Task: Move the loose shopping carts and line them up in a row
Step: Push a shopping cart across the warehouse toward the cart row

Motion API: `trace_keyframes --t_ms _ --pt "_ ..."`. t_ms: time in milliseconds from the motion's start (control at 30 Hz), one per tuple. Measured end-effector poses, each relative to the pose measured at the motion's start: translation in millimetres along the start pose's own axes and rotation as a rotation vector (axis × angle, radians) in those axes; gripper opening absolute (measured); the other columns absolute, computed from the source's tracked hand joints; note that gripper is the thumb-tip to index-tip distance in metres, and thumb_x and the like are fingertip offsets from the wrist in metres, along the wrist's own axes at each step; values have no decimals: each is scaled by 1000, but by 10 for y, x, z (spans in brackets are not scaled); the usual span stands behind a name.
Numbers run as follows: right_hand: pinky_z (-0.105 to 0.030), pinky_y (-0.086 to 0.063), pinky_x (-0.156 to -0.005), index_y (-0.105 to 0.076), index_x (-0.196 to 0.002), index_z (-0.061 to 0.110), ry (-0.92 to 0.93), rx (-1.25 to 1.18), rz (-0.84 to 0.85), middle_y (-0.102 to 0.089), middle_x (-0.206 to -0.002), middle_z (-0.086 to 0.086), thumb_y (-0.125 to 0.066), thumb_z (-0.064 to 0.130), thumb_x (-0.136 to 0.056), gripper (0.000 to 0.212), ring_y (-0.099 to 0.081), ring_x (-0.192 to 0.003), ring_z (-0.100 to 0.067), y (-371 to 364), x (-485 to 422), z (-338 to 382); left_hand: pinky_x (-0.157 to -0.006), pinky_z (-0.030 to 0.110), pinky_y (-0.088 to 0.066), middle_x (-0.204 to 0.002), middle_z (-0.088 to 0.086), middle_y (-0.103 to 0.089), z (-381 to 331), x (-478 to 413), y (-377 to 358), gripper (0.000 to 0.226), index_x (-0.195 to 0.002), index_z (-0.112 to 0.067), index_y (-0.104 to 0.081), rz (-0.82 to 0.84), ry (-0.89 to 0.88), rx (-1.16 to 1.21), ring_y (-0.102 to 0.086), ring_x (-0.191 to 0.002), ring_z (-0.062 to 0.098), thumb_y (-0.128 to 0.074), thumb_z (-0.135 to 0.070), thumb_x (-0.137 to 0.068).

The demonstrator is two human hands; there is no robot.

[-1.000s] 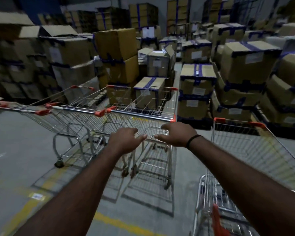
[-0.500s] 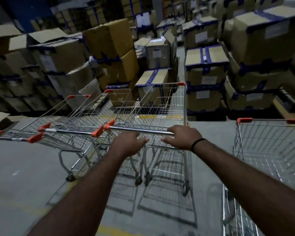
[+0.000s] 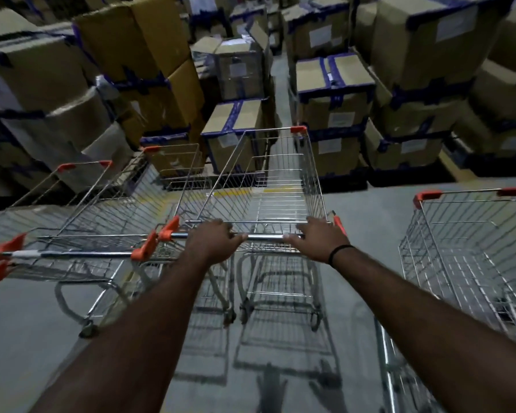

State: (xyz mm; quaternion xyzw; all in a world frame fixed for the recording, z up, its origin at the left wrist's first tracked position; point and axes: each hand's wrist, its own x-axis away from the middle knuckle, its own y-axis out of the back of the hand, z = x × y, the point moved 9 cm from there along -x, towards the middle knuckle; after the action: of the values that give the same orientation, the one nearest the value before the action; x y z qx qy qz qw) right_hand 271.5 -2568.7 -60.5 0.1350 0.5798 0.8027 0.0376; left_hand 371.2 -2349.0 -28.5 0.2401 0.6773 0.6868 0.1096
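Both hands, left (image 3: 213, 242) & right (image 3: 316, 241), clenched on cart handle (image 3: 265, 236); boxes (image 3: 334, 114) blocking 12 o'clock, carts at 9 (image 3: 81, 222) & 3 (image 3: 474, 248).

The white labels (image 3: 320, 36) on the cardboard boxes (image 3: 334, 114) seem printed, but nothing is legible.

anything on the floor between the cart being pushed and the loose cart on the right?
No. In the head view only bare grey floor separates the held cart from the right cart.
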Motion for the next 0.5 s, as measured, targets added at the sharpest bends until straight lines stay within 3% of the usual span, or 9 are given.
trace_keyframes --t_ms 167,333,500 --pt "-50 -18 -118 -66 -127 33 -150 107 -51 -60 -136 0 -19 81 -89 77 -52 -130 -22 -107 -157 -53 -114 62 -27 -161 12 -33 324 -345 -306 79 -151 -25 -46 118 -30 -32 -35 -146 33 -20 -76 -96" --pt "-45 -16 -118 -45 -150 36 -246 126 21 -38 -159 2 -10 86 -85 88 -40 -143 -24 -159 -315 -148 -120 64 -19 -171 3 -4 430 -580 -460 113 -162 -31 -18 219 -72 32 -18 -155 30 -1 -98 -72" --pt "-46 -9 -121 -47 -147 40 -279 150 24 -40 -158 8 2 91 -74 101 -40 -143 -18 -153 -470 -408 -120 60 -21 -171 5 -9 259 -694 -461 110 -162 -32 -19 289 -129 50 -20 -154 32 -10 -98 -75"
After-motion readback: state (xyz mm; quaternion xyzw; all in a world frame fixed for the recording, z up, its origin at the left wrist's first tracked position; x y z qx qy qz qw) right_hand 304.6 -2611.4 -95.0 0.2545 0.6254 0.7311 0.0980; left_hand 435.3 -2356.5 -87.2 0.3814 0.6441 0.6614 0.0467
